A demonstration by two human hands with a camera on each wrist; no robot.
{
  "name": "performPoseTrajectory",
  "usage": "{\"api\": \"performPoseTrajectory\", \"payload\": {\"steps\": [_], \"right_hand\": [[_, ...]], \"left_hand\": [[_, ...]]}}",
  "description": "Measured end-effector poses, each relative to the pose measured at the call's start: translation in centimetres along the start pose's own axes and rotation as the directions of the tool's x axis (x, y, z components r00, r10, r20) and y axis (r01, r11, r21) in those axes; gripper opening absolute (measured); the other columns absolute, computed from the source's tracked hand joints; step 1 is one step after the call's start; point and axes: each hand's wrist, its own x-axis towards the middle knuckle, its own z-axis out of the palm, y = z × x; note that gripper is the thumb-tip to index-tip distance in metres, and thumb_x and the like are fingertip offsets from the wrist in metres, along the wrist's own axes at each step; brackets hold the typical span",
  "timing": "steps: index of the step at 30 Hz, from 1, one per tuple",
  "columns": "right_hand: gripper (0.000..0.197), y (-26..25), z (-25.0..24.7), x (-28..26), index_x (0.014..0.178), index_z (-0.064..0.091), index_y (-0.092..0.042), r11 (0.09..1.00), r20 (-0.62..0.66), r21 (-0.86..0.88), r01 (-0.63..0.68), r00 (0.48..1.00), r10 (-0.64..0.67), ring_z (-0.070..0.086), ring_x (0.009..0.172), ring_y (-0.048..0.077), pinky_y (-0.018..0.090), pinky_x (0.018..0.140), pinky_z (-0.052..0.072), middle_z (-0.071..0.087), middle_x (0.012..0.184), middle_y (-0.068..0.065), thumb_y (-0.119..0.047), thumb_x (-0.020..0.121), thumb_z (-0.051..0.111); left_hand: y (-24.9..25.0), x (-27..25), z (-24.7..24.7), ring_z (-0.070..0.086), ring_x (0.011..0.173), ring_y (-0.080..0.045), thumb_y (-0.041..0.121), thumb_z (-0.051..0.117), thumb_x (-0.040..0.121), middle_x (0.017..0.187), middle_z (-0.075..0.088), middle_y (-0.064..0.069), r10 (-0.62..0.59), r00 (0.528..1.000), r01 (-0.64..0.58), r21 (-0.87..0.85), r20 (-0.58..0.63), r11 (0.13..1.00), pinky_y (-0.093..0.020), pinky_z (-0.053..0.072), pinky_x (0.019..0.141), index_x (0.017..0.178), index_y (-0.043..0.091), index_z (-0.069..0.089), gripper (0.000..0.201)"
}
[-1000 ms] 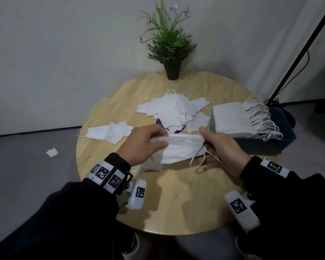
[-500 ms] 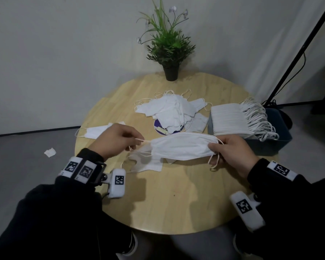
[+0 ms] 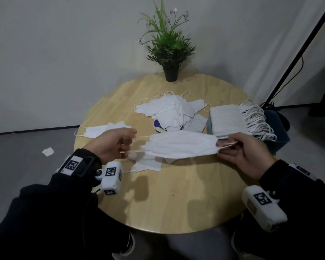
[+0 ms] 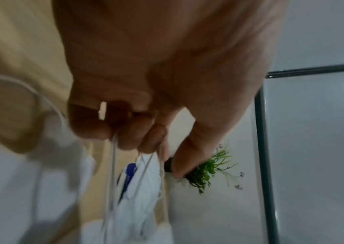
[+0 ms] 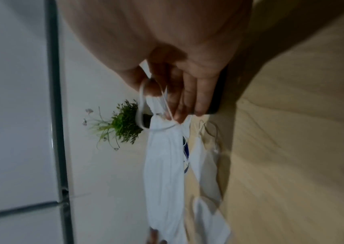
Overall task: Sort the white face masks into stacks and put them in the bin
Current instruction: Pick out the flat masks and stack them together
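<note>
A person stands at a round wooden table (image 3: 158, 212), holding 1 white mask (image 3: 180, 147) stretched flat in the air at the centre of the frame. The left hand (image 3: 114, 145) pinches its left ear loops; the right hand (image 3: 246, 154) pinches the right ones. A loose pile of masks (image 3: 169, 111) lies above it, and a neat stack (image 3: 227, 121) fills the dark blue bin (image 3: 278, 128) at right. This looks like the straightening step; next, the mask probably needs laying squarely onto a stack, loops aligned.
</note>
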Motion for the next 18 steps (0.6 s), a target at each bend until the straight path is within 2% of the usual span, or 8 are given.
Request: {"api": "performPoseTrajectory", "payload": {"steps": [2, 4, 6, 8, 12, 14, 16, 18], "right_hand": [[0.036, -0.4, -0.6, 0.3, 0.065, 0.042, -0.017, 0.997, -0.004, 0.081, 0.003, 1.000, -0.003, 0.058, 0.053, 0.019, 0.041, 0.067, 0.056, 0.053, 0.057, 0.007, -0.014, 0.100, 0.049], [0.039, -0.4, -0.9, 0.2, 0.063, 0.036, -0.019, 0.999, -0.006, 0.032, 0.007, 1.000, -0.007, 0.036, 0.040, 0.014, 0.032, 0.047, 0.045, 0.029, 0.049, 0.001, -0.008, 0.097, 0.051], [0.038, 0.3, -1.1, 0.3, 0.065, 0.041, -0.017, 0.993, 0.030, -0.111, 0.029, 0.999, -0.025, 0.030, 0.041, 0.014, 0.027, 0.042, 0.040, 0.026, 0.050, 0.001, 0.002, 0.094, 0.055], [0.034, 1.3, -1.7, 0.6, 0.066, 0.048, -0.012, 0.945, 0.083, -0.323, 0.054, 0.996, -0.029, 0.032, 0.043, 0.015, 0.026, 0.042, 0.034, 0.035, 0.052, 0.004, 0.006, 0.090, 0.064], [0.021, 3.1, -2.8, 1.1, 0.085, 0.062, -0.007, 0.714, 0.075, -0.699, 0.043, 0.997, 0.013, 0.046, 0.052, 0.021, 0.029, 0.052, 0.036, 0.057, 0.063, 0.011, 0.004, 0.080, 0.079], [0.024, 3.2, -2.6, 0.8, 0.097, 0.066, -0.010, 0.553, 0.047, -0.831, 0.054, 0.999, -0.028, 0.054, 0.061, 0.016, 0.023, 0.054, 0.040, 0.061, 0.073, 0.003, -0.004, 0.081, 0.082], [0.031, 3.0, -1.8, 0.3, 0.104, 0.065, -0.017, 0.367, 0.079, -0.924, 0.105, 0.993, -0.085, 0.058, 0.077, 0.013, 0.025, 0.064, 0.043, 0.062, 0.087, -0.004, -0.018, 0.080, 0.084], [0.039, 2.8, -0.8, -0.4, 0.110, 0.064, -0.024, 0.180, 0.164, -0.965, 0.190, 0.975, -0.149, 0.060, 0.094, 0.013, 0.028, 0.079, 0.048, 0.060, 0.103, -0.006, -0.031, 0.077, 0.084]], "left_hand": [[-1.0, 0.0, 0.1, 0.035, 0.050, -0.013, -0.004, 0.058, 0.094, 0.065, 0.043, 0.001, -0.038, 0.999, 0.032, 0.177, 0.034, 0.984, -0.025, 0.032, 0.052, 0.101, 0.018, 0.059, 0.023], [-2.0, -0.3, 0.5, 0.041, 0.047, -0.014, -0.010, 0.055, 0.092, 0.062, 0.048, -0.003, -0.087, 0.995, 0.070, 0.303, 0.045, 0.950, -0.024, 0.038, 0.047, 0.099, 0.015, 0.055, 0.025], [-3.0, -0.5, 0.9, 0.050, 0.048, -0.017, -0.011, 0.055, 0.092, 0.061, 0.050, -0.007, -0.127, 0.990, 0.096, 0.365, 0.059, 0.926, -0.027, 0.050, 0.043, 0.096, 0.013, 0.051, 0.024], [-3.7, -0.6, 1.2, 0.056, 0.055, -0.023, -0.009, 0.057, 0.090, 0.064, 0.053, -0.011, -0.161, 0.983, 0.113, 0.403, 0.088, 0.908, -0.034, 0.059, 0.051, 0.092, 0.013, 0.050, 0.023], [-4.6, -1.0, 1.6, 0.060, 0.065, -0.029, -0.005, 0.063, 0.086, 0.072, 0.065, -0.020, -0.187, 0.976, 0.097, 0.550, 0.111, 0.829, -0.042, 0.060, 0.072, 0.090, 0.012, 0.051, 0.021], [-4.7, -1.1, 1.9, 0.062, 0.069, -0.030, -0.003, 0.067, 0.083, 0.075, 0.067, -0.020, -0.184, 0.977, 0.081, 0.604, 0.110, 0.793, -0.040, 0.060, 0.071, 0.088, 0.011, 0.054, 0.021], [-4.6, -0.9, 2.1, 0.064, 0.069, -0.027, 0.004, 0.072, 0.082, 0.076, 0.071, -0.016, -0.158, 0.984, 0.057, 0.678, 0.088, 0.733, -0.038, 0.058, 0.069, 0.087, 0.010, 0.059, 0.015], [-4.1, -0.5, 2.1, 0.067, 0.068, -0.020, 0.017, 0.075, 0.083, 0.079, 0.076, -0.007, -0.058, 0.998, 0.004, 0.804, 0.037, 0.594, -0.032, 0.056, 0.064, 0.087, 0.014, 0.067, 0.010]]}}
